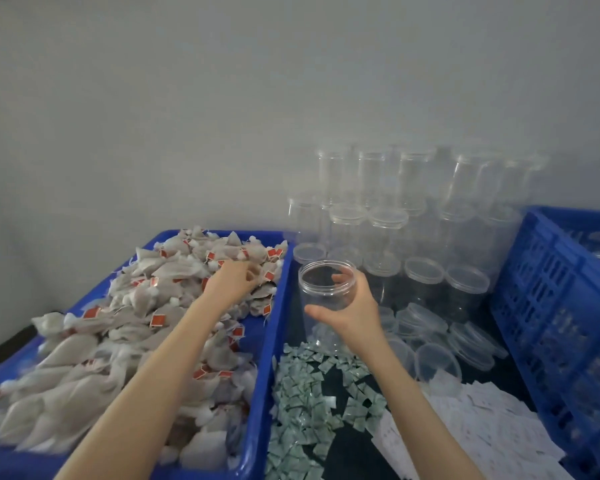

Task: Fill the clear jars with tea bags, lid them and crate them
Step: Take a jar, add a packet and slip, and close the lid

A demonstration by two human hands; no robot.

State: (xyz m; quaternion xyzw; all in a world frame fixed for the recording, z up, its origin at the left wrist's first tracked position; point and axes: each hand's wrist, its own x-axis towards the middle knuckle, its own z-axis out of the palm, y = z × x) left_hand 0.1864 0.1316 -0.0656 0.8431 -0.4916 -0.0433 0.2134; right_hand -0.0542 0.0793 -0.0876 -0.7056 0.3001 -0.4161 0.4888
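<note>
A blue bin (278, 306) on the left is heaped with grey pyramid tea bags (84, 348) that carry red tags. My left hand (234, 277) reaches into the far end of the heap, fingers curled around tea bags there. My right hand (355, 311) grips an open, empty clear jar (326, 292) upright just right of the bin, thumb in front and fingers behind. Loose clear lids (437, 360) lie on the dark table to the right of the jar.
Several empty clear jars (426, 220) stand stacked against the white wall. A blue slotted crate (548, 289) stands at the right. Small grey-green sachets (309, 407) and white paper slips (478, 424) are scattered on the table near me.
</note>
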